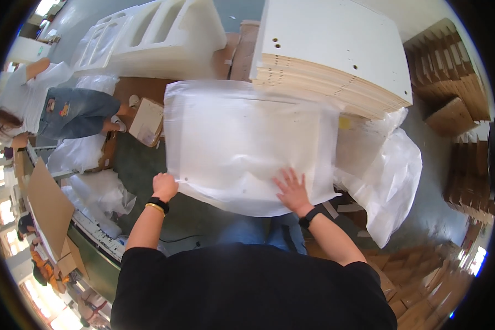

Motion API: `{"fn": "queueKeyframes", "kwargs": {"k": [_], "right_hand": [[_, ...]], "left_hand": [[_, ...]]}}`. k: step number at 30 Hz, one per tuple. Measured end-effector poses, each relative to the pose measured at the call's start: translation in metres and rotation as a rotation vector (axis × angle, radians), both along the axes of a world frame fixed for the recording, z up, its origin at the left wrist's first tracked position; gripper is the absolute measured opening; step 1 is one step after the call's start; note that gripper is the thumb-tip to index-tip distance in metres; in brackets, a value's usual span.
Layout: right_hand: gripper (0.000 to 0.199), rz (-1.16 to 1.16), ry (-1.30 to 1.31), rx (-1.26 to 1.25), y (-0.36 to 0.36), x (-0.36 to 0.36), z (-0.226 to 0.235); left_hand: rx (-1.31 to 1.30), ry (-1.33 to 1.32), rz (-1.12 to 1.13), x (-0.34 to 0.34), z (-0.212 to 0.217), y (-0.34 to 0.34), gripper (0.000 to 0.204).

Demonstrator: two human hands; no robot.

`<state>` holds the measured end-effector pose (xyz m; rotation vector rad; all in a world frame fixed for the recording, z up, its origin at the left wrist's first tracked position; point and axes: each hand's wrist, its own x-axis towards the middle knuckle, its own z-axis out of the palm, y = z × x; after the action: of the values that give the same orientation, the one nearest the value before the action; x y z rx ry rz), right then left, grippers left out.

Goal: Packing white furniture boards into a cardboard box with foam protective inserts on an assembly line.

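In front of me lies a white rectangular panel [242,132] covered with translucent plastic film [323,148], which overhangs its edges and bunches along the near side. My left hand [165,186] is closed at the near left corner, pinching the film's edge. Flat on top, towards the near right, rests my right hand [292,192] with its fingers spread. The film creases close to that hand. What supports the panel is mostly hidden beneath it.
Behind the panel rises a tall stack of white boards [330,60]. Loose plastic sheeting [390,181] hangs at the right. Foam-like white pieces [165,38] stand far left, near another person [66,110]. Cardboard [49,203] leans at left; flattened cartons [445,82] line the right.
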<state>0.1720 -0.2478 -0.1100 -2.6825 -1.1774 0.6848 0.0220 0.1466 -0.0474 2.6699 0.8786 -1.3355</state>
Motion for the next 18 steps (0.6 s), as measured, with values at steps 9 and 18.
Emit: {"fn": "queueKeyframes", "kwargs": {"k": [9,18], "right_hand": [[0.057,-0.079,-0.075,0.093,0.001,-0.002,-0.01],[0.037,-0.285,0.235,0.707,-0.04,0.041,0.02]], "left_hand": [[-0.326,-0.953,-0.044,0.04,0.015,-0.173,0.047],[-0.295,-0.625,0.118,0.043,-0.078,-0.234,0.075]]}}
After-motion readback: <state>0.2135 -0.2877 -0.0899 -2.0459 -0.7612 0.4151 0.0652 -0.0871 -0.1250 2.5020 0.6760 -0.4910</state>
